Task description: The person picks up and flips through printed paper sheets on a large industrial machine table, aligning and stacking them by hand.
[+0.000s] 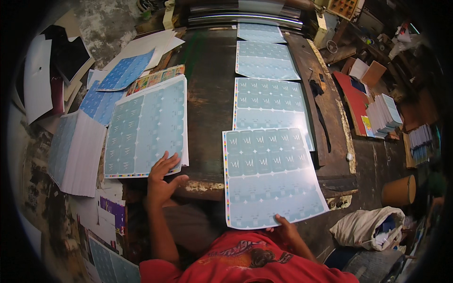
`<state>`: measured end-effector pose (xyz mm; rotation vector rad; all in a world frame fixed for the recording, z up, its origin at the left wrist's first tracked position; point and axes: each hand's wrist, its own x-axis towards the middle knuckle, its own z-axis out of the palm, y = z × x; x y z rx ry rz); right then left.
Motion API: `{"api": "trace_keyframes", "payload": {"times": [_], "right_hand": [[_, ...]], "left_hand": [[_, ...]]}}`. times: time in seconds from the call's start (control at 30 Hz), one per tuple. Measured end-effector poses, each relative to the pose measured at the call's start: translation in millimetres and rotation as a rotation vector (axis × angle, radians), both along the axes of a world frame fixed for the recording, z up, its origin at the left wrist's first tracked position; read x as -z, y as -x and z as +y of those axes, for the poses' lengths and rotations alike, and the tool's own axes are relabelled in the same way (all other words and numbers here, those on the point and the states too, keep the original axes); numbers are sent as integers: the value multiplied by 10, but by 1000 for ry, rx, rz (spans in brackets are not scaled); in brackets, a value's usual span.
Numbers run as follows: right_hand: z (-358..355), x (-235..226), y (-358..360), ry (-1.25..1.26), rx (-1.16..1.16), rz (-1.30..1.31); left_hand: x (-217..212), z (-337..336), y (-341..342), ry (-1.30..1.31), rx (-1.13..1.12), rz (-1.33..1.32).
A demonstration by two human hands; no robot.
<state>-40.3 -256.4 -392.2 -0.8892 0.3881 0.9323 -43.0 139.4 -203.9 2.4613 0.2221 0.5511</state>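
Note:
My right hand [284, 229] pinches the near edge of a pale blue-green printed sheet [271, 188]. The far end of that sheet overlaps another printed sheet [273, 113] lying on the dark machine bed. My left hand [165, 175] rests, fingers spread, at the near right corner of a stack of matching printed sheets [151, 122] on the left. Farther along the bed lie two more such sheets, the farthest one [259, 33] at the shiny metal rollers [245, 21].
A tall fanned pile of sheets [78, 153] stands left of the stack, with blue printed sheets [125, 70] behind. A dark strip [320, 118] lies along the bed's right side. At the lower right are a white sack [370, 228] and a brown bin [398, 190].

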Motion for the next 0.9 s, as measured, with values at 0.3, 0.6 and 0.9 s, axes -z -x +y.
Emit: {"api": "trace_keyframes", "payload": {"times": [0.3,0.6,0.9], "right_hand": [[-64,-356,414,-42,43,122],[94,-235,25,-128,54,-18],[428,-50,-172,-9,-308,-177]], "left_hand": [[-29,239,120,331,-30,24],[62,62,338,273,-302,109],[927,-429,2410,259,-903,-57]]}}
